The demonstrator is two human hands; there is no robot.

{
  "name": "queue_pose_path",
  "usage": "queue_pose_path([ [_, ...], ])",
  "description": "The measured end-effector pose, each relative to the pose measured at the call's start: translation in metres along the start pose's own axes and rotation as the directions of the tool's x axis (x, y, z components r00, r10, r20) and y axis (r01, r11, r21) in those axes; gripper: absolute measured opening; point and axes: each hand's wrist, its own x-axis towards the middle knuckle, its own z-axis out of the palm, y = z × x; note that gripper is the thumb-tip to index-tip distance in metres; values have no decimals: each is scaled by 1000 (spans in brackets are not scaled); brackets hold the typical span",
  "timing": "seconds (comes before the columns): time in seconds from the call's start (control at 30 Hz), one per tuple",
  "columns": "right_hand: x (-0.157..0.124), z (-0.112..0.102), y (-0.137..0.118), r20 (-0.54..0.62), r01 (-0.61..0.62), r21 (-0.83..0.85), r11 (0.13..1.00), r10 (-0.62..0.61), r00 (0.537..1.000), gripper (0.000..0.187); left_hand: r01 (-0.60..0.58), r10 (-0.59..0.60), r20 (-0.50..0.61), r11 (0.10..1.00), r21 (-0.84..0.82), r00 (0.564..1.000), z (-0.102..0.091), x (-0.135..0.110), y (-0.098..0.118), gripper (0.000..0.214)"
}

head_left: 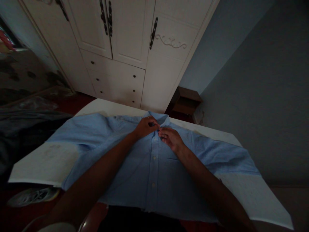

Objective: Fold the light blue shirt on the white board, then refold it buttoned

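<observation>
A light blue button-up shirt (135, 167) lies front side up, its sleeves spread to both sides and its collar at the far end. At the top of the button strip, just below the collar, my left hand (146, 126) pinches the shirt's edge between thumb and fingers. Right beside it, my right hand (171, 138) is closed on the same spot of the shirt from the other side. The fingertips of both hands nearly meet there, and the button between them is hidden. Further down the strip, several small white buttons show.
The shirt lies on a white table (48, 161). Behind it stands a white wardrobe (125, 38) with dark handles, and a brown wooden cabinet (187, 100) is at its right. A shoe (33, 196) is on the red floor at the left, with dark fabric (24, 135) above it.
</observation>
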Motion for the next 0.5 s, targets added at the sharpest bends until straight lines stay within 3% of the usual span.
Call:
queue_pose_path([
  [0.37, -4, 4, 11, -73, 228, -90, 969, -235, 969, 20, 7, -6, -71, 1000, 8, 997, -1, 5, -4, 10],
  [0.5, -3, 4, 11, -75, 230, -117, 966, -240, 968, 21, 40, -40, 5, 999, -15, 999, -6, 6, -8, 9],
])
